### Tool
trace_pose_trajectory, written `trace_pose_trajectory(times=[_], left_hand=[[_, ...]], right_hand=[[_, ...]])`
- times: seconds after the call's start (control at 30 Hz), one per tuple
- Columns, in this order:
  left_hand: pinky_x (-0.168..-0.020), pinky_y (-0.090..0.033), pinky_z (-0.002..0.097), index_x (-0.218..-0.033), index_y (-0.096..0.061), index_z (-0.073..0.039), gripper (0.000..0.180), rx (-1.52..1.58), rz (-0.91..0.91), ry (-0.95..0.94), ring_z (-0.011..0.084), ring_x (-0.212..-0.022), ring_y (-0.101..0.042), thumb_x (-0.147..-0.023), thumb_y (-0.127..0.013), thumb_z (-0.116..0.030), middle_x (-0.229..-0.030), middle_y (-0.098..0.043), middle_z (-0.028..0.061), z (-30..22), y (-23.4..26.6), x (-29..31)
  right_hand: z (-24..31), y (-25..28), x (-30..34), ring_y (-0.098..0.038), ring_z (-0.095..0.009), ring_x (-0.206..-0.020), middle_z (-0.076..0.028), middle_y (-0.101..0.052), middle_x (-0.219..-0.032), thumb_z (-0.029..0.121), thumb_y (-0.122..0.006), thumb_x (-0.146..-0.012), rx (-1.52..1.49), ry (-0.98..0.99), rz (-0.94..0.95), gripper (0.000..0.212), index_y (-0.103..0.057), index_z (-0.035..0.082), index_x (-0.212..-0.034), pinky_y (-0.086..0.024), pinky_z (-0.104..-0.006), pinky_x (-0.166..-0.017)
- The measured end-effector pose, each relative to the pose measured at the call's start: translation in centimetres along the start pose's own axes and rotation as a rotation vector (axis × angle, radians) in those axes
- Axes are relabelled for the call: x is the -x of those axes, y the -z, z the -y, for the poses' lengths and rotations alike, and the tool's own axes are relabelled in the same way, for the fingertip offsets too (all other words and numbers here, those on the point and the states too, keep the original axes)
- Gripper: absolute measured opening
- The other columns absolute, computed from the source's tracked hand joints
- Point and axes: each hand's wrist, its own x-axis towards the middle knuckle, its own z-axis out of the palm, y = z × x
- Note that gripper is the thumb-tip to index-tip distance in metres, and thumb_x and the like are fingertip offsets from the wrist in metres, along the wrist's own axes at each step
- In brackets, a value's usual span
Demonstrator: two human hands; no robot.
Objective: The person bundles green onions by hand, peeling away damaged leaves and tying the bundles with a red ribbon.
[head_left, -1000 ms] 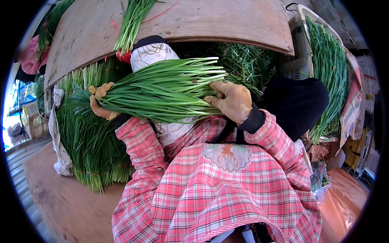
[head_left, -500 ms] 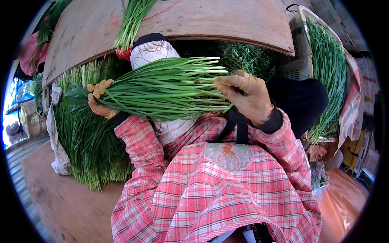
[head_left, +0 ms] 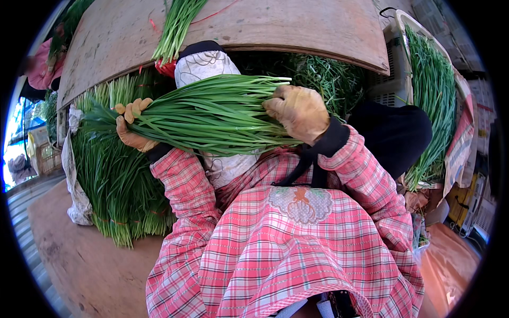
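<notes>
A thick bunch of garlic chives [head_left: 212, 114] lies crosswise in front of me, leaf tips to the left and pale cut ends to the right. Around the leafy end, my left hand [head_left: 133, 126], in a tan glove, is closed with its thumb and fingers wrapped over the leaves. My right hand [head_left: 301, 114], gloved too, is closed at the pale stem end, its curled fingers pressed on the stems. Which stems they pinch is hidden behind the glove. Beneath the bunch shows a white patterned cloth covering [head_left: 204, 69].
Tied bundles of chives [head_left: 119, 180] stand at my left. A wooden board [head_left: 297, 26] spans ahead with a loose bunch of stems [head_left: 180, 26] on it. At the right is a crate [head_left: 400, 53] of long greens [head_left: 432, 100]. Another person's pink sleeve [head_left: 40, 69] shows far left.
My right hand has moved left and turned its back upward, going from just beyond the stem ends to closed over them. The left hand and the bunch stay nearly in place.
</notes>
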Motion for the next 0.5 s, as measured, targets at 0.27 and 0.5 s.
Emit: trace_pose_trajectory(times=[0.27, 0.5], left_hand=[[-0.071, -0.033, 0.0293, -0.095, -0.054, -0.008, 0.017, -0.008, -0.025, 0.007, 0.0112, -0.064, -0.036, -0.078, -0.056, -0.009, -0.063, -0.042, -0.0039, 0.1, -0.2, 0.0], [-0.072, -0.033, 0.0298, -0.095, -0.054, -0.008, 0.017, -0.057, -0.03, -0.013, 0.0115, -0.065, -0.036, -0.078, -0.056, -0.009, -0.064, -0.045, -0.0027, 0.0, -0.4, 0.0]], right_hand=[[-0.4, -0.3, 1.6, -0.059, -0.027, -0.06, -0.009, -0.059, -0.075, 0.013, -0.063, -0.071, 0.058, -0.08, 0.004, 0.029, -0.063, 0.014, -0.101, -0.045, -0.0378, -0.052], [-0.1, -0.1, -0.2, -0.06, -0.027, -0.063, -0.01, -0.057, -0.072, 0.018, -0.054, -0.078, 0.25, 0.031, -0.041, 0.017, -0.063, 0.011, -0.09, -0.046, -0.039, -0.049]])
